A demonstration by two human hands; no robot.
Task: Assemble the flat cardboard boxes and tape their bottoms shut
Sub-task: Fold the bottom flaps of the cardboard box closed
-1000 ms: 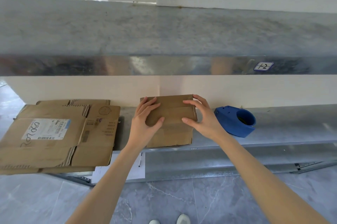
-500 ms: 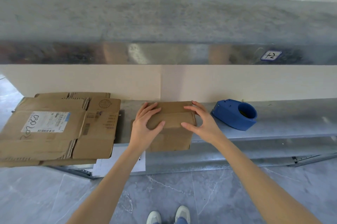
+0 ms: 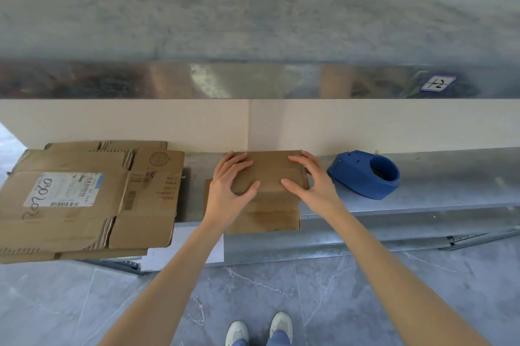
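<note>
A small box [image 3: 270,168] of brown card sits on the metal shelf [image 3: 436,177], close to the wall [image 3: 365,126], with 1 flap [image 3: 264,220] hanging over the front edge. We see 2 hands on it. The left hand [image 3: 228,191] lies on the left part of the top, fingers spread and quite straight, pressing down. The right hand [image 3: 312,185] does the same on the right part, with fingers reaching the right edge and the thumb on top. Neither hand is curled tight round anything.

We think this box is light and a bit soft. The card is thin, so it may cave in if we push hard in the middle. It looks dry and rough, so it should not slip. The best places to hold it are the 2 short ends, near the corners, where card is stiffest. The loose flaps will flop until they are stuck down. The blue tape holder [image 3: 365,174] sits just right of the box.

On the left is a pile of flat boxes [image 3: 135,205]. Its white label [image 3: 63,189] has hand-written marks that look like "030" and more numbers we cannot read. The round stamp [image 3: 159,159] is too small to read. A sticker [image 3: 437,83] on the top shelf [image 3: 281,22] seems to say "1-2"
</note>
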